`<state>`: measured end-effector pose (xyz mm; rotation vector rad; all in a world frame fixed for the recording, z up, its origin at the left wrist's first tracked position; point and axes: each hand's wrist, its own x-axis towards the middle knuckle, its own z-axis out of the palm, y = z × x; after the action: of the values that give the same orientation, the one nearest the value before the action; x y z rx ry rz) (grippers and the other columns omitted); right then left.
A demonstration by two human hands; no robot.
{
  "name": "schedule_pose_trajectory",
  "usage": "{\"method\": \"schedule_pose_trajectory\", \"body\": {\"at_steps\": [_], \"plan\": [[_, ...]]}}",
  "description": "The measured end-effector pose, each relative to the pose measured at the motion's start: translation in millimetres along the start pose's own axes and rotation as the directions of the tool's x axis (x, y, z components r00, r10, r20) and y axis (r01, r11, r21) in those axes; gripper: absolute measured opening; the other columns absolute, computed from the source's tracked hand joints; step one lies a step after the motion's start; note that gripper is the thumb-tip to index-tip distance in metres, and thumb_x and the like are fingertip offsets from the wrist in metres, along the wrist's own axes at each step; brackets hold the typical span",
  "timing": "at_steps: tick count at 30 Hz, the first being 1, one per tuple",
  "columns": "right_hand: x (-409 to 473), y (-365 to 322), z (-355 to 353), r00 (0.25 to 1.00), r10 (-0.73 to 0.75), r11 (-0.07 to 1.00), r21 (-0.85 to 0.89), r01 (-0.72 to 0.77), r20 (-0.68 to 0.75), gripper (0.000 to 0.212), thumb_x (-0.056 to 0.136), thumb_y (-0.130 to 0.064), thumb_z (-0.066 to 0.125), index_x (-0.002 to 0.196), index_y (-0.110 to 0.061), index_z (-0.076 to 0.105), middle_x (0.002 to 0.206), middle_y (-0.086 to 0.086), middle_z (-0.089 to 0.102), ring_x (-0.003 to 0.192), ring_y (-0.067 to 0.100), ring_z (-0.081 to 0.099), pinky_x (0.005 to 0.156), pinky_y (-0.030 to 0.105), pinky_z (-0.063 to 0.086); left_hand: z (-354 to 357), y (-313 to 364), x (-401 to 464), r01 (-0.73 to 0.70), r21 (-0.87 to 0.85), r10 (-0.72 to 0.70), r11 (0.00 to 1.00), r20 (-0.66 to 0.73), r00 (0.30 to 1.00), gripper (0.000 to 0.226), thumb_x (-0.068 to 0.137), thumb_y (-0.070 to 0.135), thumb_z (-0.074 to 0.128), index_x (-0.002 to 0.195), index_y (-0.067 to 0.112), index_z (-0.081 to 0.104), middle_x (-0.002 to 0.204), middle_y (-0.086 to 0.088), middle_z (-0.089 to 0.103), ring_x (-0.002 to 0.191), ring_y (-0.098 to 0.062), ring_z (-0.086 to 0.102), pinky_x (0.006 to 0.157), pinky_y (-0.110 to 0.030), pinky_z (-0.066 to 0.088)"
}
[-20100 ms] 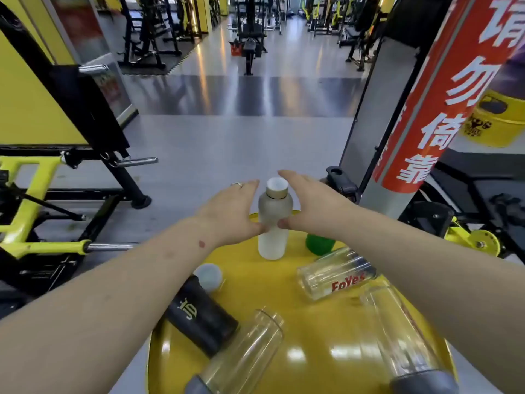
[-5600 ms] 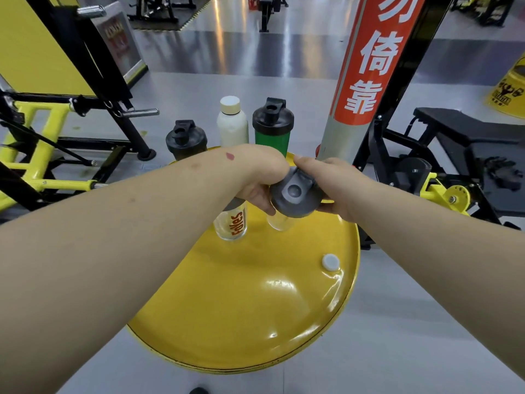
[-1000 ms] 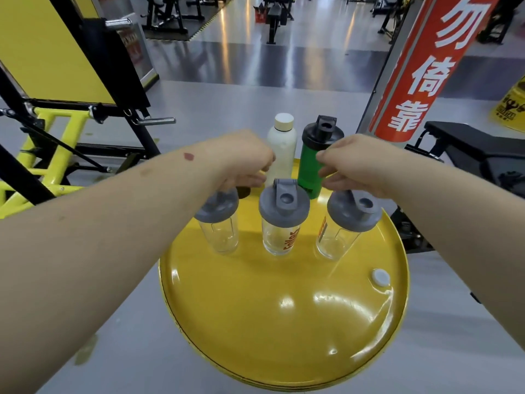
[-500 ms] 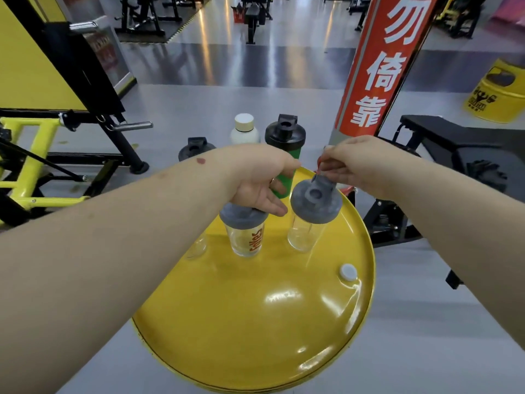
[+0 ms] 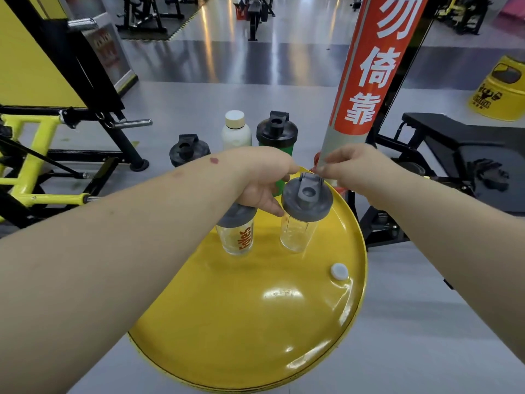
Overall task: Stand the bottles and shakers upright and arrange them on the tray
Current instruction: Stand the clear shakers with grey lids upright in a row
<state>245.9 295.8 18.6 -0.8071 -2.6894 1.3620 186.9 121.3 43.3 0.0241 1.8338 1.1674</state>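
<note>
A round yellow tray carries the bottles, all upright. At its far edge stand a black shaker, a white bottle and a green shaker with a black lid. In front of them are a clear shaker with an orange logo and a plain clear shaker, both grey-lidded. My left hand grips the logo shaker's lid from above. My right hand pinches the flip cap of the plain shaker's lid. My left forearm hides the tray's left part.
A small white cap lies loose on the tray's right side. A red and grey pillar rises just behind the tray. A black bench is at right, a yellow-black gym machine at left, a yellow bin far right.
Over the last second my left hand went from the leftmost clear shaker to the logo shaker's lid, and my arm now covers the leftmost one. My right hand stays at the plain shaker's lid.
</note>
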Motion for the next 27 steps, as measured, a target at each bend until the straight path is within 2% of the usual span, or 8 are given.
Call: {"method": "schedule_pose_trajectory", "body": {"at_steps": [2, 4, 8, 16, 22, 25, 27], "plan": [[-3, 4, 3, 0.965, 0.207, 0.975, 0.043, -0.216, 0.163, 0.038, 0.088, -0.035, 0.077, 0.119, -0.015, 0.066, 0.117, 0.01, 0.07, 0.103, 0.031, 0.071, 0.09, 0.045, 0.06, 3, 2, 1, -0.002, -0.027, 0.002, 1.0, -0.001, 1.0, 0.057, 0.106, 0.03, 0.042, 0.155, 0.006, 0.027, 0.161, -0.021, 0.028, 0.136, -0.046, 0.044, 0.107, -0.051, 0.045], [-8, 3, 6, 0.924, 0.267, 0.938, 0.144, -0.314, 0.275, 0.031, 0.091, -0.031, 0.076, 0.113, -0.013, 0.064, 0.118, 0.014, 0.07, 0.1, 0.034, 0.073, 0.087, 0.048, 0.062, 4, 2, 2, 0.0, -0.033, 0.0, 0.999, -0.006, 1.0, 0.057, 0.106, 0.03, 0.042, 0.154, 0.002, 0.028, 0.159, -0.022, 0.033, 0.135, -0.045, 0.046, 0.108, -0.051, 0.045], [-13, 2, 7, 0.925, 0.236, 0.929, 0.209, -0.304, 0.299, 0.019, 0.093, -0.024, 0.074, 0.102, -0.012, 0.063, 0.117, 0.015, 0.069, 0.101, 0.035, 0.072, 0.09, 0.05, 0.061, 3, -1, 2, 0.011, -0.028, -0.011, 1.0, -0.008, 1.0, 0.06, 0.106, 0.031, 0.042, 0.152, -0.004, 0.028, 0.154, -0.028, 0.037, 0.134, -0.047, 0.046, 0.108, -0.052, 0.044], [-13, 1, 2, 0.93, 0.231, 0.949, 0.143, -0.28, 0.286, 0.01, 0.097, -0.019, 0.068, 0.098, -0.012, 0.061, 0.115, 0.016, 0.07, 0.099, 0.034, 0.073, 0.087, 0.048, 0.061, 5, -12, 1, 0.017, -0.096, -0.013, 0.995, 0.033, 0.999, 0.062, 0.105, 0.031, 0.044, 0.154, -0.002, 0.024, 0.154, -0.029, 0.037, 0.134, -0.049, 0.047, 0.108, -0.053, 0.044], [-18, 3, -3, 0.927, 0.252, 0.938, 0.167, -0.304, 0.276, 0.005, 0.098, -0.013, 0.063, 0.094, -0.013, 0.059, 0.116, 0.019, 0.068, 0.098, 0.034, 0.071, 0.071, 0.041, 0.061, 12, -13, 3, -0.005, -0.089, 0.009, 0.996, 0.043, 0.999, 0.057, 0.106, 0.029, 0.044, 0.152, -0.001, 0.029, 0.152, -0.026, 0.042, 0.133, -0.046, 0.048, 0.11, -0.052, 0.043], [-17, 5, -2, 0.924, 0.257, 0.936, 0.165, -0.311, 0.284, 0.003, 0.097, -0.014, 0.062, 0.096, -0.013, 0.06, 0.118, 0.019, 0.068, 0.102, 0.036, 0.071, 0.082, 0.046, 0.062, 12, -12, 3, -0.003, -0.068, 0.006, 0.998, 0.056, 0.998, 0.058, 0.105, 0.03, 0.044, 0.153, -0.001, 0.029, 0.152, -0.026, 0.043, 0.132, -0.047, 0.049, 0.11, -0.052, 0.043], [-15, 6, -1, 0.921, 0.262, 0.931, 0.176, -0.32, 0.287, 0.003, 0.096, -0.015, 0.063, 0.097, -0.013, 0.06, 0.119, 0.019, 0.068, 0.102, 0.036, 0.071, 0.083, 0.046, 0.061, 11, -12, 3, 0.003, -0.061, 0.0, 0.998, 0.051, 0.999, 0.059, 0.105, 0.03, 0.044, 0.153, -0.001, 0.028, 0.152, -0.026, 0.042, 0.132, -0.048, 0.049, 0.109, -0.053, 0.043]]}}
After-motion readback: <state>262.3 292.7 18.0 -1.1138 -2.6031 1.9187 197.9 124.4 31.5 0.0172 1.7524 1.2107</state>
